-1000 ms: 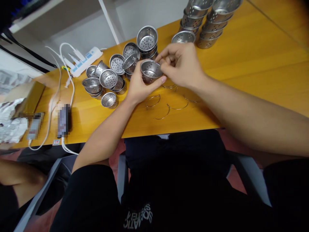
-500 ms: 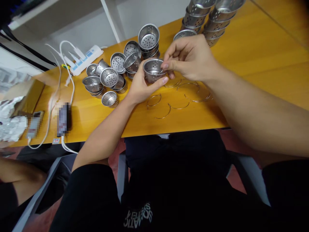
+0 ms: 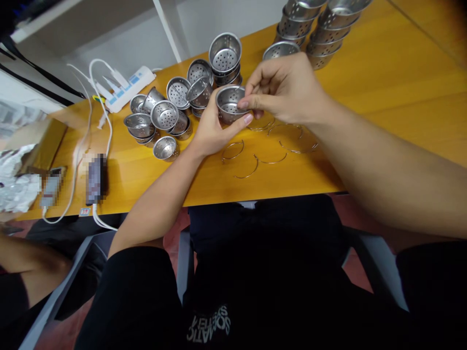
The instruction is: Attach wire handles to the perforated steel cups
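The left hand (image 3: 213,129) is cupping a small perforated metal cup (image 3: 229,103) from the side and underneath, its thumb lying along the cup's near wall and its fingers closed around it. The right hand (image 3: 284,87) is hovering just over the cup's rim, thumb and forefinger pinched together at the near edge; whether a wire is caught between them cannot be told. The cup is shining steel, round, open at the top, with small holes showing in its floor, and it is being held just above the yellow wooden surface (image 3: 383,92). Right beneath and beside the hands, thin wire rings (image 3: 270,158) are lying loose. Beyond the left hand, a cluster of similar cups (image 3: 164,116) is sitting, and past the right hand, nested stacks (image 3: 314,29) are standing.
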The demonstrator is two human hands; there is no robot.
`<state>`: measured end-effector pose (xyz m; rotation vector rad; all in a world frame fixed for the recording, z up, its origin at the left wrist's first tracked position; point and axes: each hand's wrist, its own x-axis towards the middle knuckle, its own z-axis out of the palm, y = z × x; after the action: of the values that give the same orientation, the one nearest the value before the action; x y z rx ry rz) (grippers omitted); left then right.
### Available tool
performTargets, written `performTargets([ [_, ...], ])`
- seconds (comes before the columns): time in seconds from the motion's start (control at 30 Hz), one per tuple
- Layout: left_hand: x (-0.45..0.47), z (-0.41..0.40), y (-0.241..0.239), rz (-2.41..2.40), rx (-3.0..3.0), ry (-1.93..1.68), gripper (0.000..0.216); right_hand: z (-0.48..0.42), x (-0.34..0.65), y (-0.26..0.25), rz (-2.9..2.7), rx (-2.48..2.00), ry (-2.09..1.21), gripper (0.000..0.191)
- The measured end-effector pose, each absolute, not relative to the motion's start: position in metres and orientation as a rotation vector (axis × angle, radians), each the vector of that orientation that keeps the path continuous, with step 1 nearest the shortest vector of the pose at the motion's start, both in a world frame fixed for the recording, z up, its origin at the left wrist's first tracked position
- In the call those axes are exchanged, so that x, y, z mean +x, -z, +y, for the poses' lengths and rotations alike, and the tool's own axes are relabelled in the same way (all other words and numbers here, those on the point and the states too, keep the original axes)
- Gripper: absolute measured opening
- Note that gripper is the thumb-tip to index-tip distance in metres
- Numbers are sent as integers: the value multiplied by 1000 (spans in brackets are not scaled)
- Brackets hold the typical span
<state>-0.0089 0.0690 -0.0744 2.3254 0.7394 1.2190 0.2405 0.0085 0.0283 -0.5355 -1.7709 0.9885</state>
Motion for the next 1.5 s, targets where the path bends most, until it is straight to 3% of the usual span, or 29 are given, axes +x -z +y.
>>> performTargets([
  [0.43, -12, 66, 70, 748, 2343, -1184, 110, 10, 243, -26, -1821, -609, -868, 62],
  [0.7, -11, 68, 66, 763, 2335, -1226, 120, 7, 261, -32, -1978, -656, -480, 3],
  [0.83, -12, 71, 67, 753, 2327, -1259, 122, 11, 265, -31, -2073, -636, -414, 10],
  [1.1, -12, 67, 64, 741, 2356, -1251, 118, 23, 263, -13, -2206, -586, -430, 42],
  [1.33, -9, 64, 67, 861, 2203, -1257, 105, 17, 268, -22, -2154, -624, -430, 12],
  [1.5, -14, 52, 49, 957, 2055, -1280, 61, 16, 274, -30, -2019, -980, -356, 19],
])
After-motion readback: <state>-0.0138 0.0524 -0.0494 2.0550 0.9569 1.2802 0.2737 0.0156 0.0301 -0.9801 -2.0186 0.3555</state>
